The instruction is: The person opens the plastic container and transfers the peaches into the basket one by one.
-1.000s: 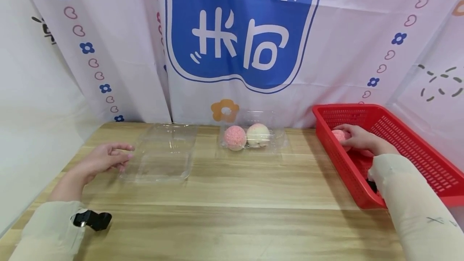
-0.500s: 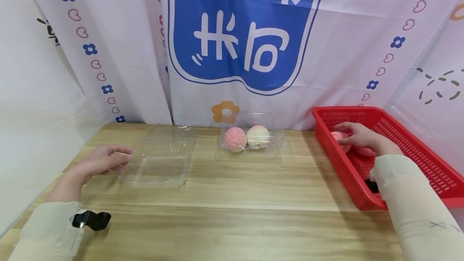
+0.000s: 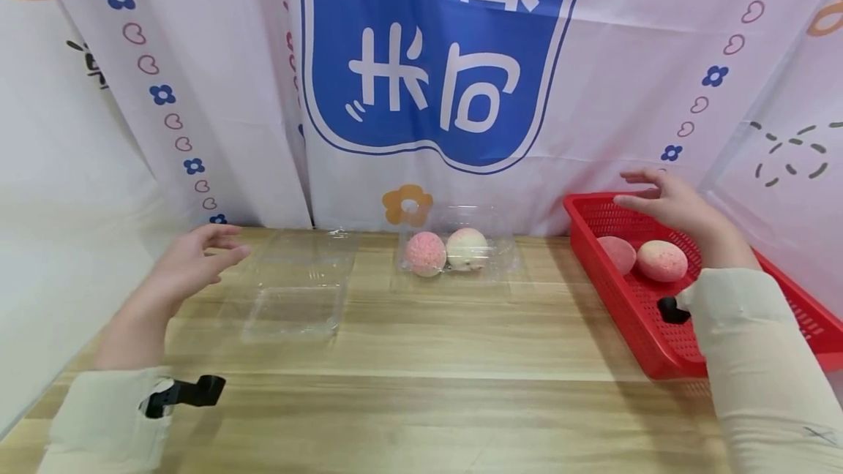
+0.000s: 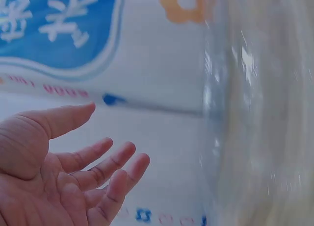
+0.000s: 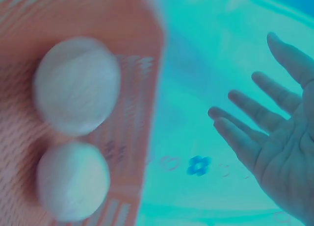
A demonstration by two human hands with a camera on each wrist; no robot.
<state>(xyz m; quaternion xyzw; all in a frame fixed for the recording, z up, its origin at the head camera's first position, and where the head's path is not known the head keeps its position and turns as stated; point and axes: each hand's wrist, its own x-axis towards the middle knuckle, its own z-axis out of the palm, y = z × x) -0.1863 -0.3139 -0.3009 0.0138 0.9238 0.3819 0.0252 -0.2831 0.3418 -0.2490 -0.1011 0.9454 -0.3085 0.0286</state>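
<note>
My right hand (image 3: 678, 211), fingers spread and holding nothing, hovers above the red basket (image 3: 635, 328). Below it in the basket lie a pink ball (image 3: 617, 254) and a pink-and-cream ball (image 3: 662, 261); the right wrist view shows this ball pair (image 5: 76, 86) beside the palm, in distorted colours. Over the table's left side my left hand (image 3: 191, 265) is raised with loosely bent fingers and an empty palm. To its right stands a clear plastic box (image 3: 296, 309) with its lid up, blurred in the left wrist view.
A second clear plastic box (image 3: 507, 258) stands at the back middle, holding a pink ball (image 3: 426, 254) and a cream ball (image 3: 467, 249). A printed cloth (image 3: 566, 130) hangs right behind the wooden table (image 3: 421, 401). Black wrist cameras sit on both sleeves.
My right hand has let go of the pink ball and lifted up out of the basket, leaving both balls inside. My left hand has risen away from the near clear box.
</note>
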